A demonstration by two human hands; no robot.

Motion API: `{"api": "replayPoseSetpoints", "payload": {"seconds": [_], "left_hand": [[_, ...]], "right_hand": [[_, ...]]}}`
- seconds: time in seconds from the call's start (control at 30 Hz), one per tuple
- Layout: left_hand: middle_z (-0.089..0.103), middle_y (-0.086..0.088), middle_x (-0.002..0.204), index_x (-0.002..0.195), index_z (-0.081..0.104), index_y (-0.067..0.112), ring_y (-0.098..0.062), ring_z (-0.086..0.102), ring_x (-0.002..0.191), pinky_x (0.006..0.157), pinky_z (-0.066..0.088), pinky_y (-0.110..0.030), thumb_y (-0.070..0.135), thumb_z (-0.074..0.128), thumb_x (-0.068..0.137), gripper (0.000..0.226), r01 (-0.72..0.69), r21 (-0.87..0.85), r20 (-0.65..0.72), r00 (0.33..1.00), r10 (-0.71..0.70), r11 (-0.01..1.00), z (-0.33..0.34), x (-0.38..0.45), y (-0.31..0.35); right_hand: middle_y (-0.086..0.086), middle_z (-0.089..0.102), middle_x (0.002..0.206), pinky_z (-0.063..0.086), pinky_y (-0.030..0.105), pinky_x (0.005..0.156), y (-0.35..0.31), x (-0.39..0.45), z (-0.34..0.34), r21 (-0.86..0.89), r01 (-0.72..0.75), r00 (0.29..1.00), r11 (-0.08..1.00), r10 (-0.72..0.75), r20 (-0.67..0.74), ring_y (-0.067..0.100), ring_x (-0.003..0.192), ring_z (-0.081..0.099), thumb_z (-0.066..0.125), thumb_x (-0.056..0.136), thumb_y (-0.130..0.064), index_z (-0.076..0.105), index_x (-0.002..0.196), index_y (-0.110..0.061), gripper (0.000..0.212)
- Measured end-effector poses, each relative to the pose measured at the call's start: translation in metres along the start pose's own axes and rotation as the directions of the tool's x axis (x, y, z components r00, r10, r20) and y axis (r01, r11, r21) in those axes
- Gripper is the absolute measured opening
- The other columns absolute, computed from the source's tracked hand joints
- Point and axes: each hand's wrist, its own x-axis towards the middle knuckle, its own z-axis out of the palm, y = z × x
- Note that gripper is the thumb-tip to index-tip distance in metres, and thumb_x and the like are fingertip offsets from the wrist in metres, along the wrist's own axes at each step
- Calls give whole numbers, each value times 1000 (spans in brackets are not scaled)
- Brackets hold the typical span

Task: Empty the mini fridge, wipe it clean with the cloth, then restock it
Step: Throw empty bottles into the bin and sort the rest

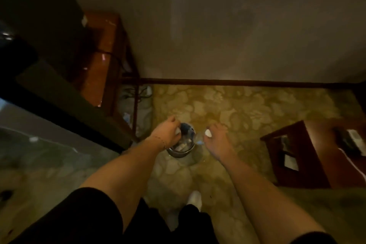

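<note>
Over a small metal bin [180, 144] on the carpet, something white is pinched by the left hand [166, 131], and a white-capped clear bottle [202, 136] is grasped by the right hand [214, 137]. Emptying seems underway; discarding is probably called for next. The fridge cannot be identified.
</note>
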Motion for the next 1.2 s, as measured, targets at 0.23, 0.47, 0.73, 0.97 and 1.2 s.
{"api": "replayPoseSetpoints", "payload": {"seconds": [0.23,0.47,0.73,0.97,1.2], "left_hand": [[47,-8,122,129,55,14,-32,59,100,84,50,-38,31,57,96,37,152,-38,-28,988,-154,988,43,56,-5],[45,-11,128,123,56,9,-38,60,95,77,51,-43,31,51,99,32,154,42,3,988,-154,987,129,138,-53],[47,-7,129,118,57,14,-34,62,96,75,54,-42,33,52,98,29,221,34,-9,975,-221,975,256,219,-123],[49,-9,125,119,57,14,-33,58,106,81,52,-44,33,60,92,33,151,80,-1,988,-152,985,357,276,-195],[47,-11,124,123,55,12,-36,57,108,82,51,-45,30,59,91,37,152,97,55,986,-158,984,407,303,-233]], "right_hand": [[4,49,124,47,33,80,46,75,35,54,43,996,998,-47,81,29,103,58,57,98,-28,59,124,-11,31],[11,52,125,43,31,78,105,140,133,70,-1,995,998,-6,103,34,104,58,61,96,-23,62,125,-7,33],[6,50,130,53,43,88,164,219,266,108,-24,992,994,10,126,29,108,58,60,96,-26,60,125,-12,32],[10,49,135,49,38,88,209,269,379,21,71,987,997,-73,143,30,118,54,58,97,-23,57,127,-8,33],[13,52,132,46,38,98,225,298,442,-48,104,974,993,-92,207,33,118,57,55,98,-20,58,125,-6,31]]}}
